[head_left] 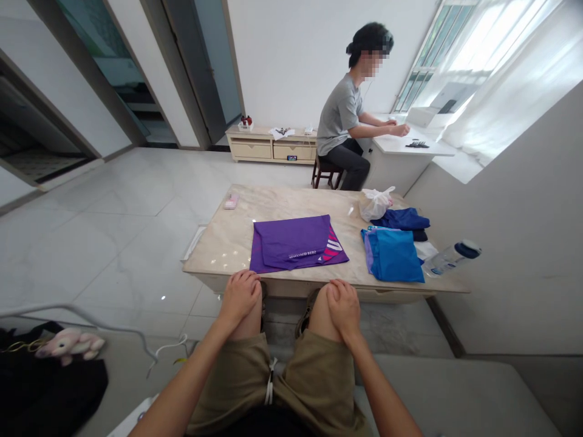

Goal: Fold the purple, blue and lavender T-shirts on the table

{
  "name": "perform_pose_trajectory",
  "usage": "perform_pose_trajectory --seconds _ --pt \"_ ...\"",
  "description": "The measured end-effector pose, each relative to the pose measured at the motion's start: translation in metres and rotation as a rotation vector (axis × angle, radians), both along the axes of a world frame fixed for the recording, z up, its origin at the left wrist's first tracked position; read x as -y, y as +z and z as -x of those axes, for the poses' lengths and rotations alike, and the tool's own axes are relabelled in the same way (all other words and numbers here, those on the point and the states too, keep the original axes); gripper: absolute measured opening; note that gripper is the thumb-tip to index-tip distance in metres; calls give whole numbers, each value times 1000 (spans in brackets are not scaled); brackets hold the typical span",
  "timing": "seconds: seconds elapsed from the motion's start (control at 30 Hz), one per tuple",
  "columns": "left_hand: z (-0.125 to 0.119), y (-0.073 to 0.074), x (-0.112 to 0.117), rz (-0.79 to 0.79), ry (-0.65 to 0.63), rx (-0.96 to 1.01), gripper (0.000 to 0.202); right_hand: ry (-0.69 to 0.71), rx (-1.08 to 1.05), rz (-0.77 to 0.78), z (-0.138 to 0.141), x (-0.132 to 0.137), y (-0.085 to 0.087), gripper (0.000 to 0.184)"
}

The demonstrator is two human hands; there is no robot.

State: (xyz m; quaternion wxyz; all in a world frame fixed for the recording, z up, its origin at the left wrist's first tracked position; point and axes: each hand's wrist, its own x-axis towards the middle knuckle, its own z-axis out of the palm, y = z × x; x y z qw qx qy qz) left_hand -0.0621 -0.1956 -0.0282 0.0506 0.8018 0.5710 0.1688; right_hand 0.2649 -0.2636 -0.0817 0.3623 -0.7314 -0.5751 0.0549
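Observation:
My left hand (242, 294) rests on my left knee, its fingers laid over the kneecap and nothing in it. On the other knee lies my right hand (344, 308), also holding nothing, fingers draped across the knee. Just beyond both hands, a folded purple shirt (291, 237) with white lettering and a pink-and-white striped corner lies flat on the marble-topped coffee table (218, 243). To its right sits a stack of folded clothes with a bright blue garment (396, 255) on top.
A clear water bottle (449, 258) leans at the table's right end. Behind the clothes are a dark blue garment (405, 218) and a white plastic bag (376, 203). A small pink item (231, 201) lies far left. Another person (344, 109) sits at a white desk (410, 142).

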Motion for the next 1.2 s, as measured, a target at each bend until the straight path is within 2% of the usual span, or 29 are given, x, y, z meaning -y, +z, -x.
perform_pose_trajectory --seconds 0.13,0.3,0.4,0.5,0.6,0.7,0.77,0.87,1.03,1.2 --pt "-10 4 7 -20 -19 2 25 11 -13 -19 -5 1 -2 43" --pt "-7 0 9 -34 -8 27 26 5 44 -39 -5 12 -4 43" --pt "1 -1 3 -6 16 7 25 11 160 57 -4 7 2 34" --pt "14 -1 -5 13 32 -5 24 52 243 254 -9 -33 19 26" --pt "27 -5 -10 16 54 4 25 40 163 418 -21 -108 40 25" --pt "32 -11 -12 16 78 12 26 -63 114 510 -36 -181 47 30" --pt "30 -14 -11 13 97 6 26 -113 125 541 -45 -213 40 33" --pt "24 -17 -12 16 114 0 26 -177 145 580 -60 -232 20 42" --pt "13 -18 -24 68 136 2 26 -244 169 614 -86 -234 -9 69" --pt "-1 -18 -36 96 141 -40 26 -193 133 711 -94 -233 -30 79"
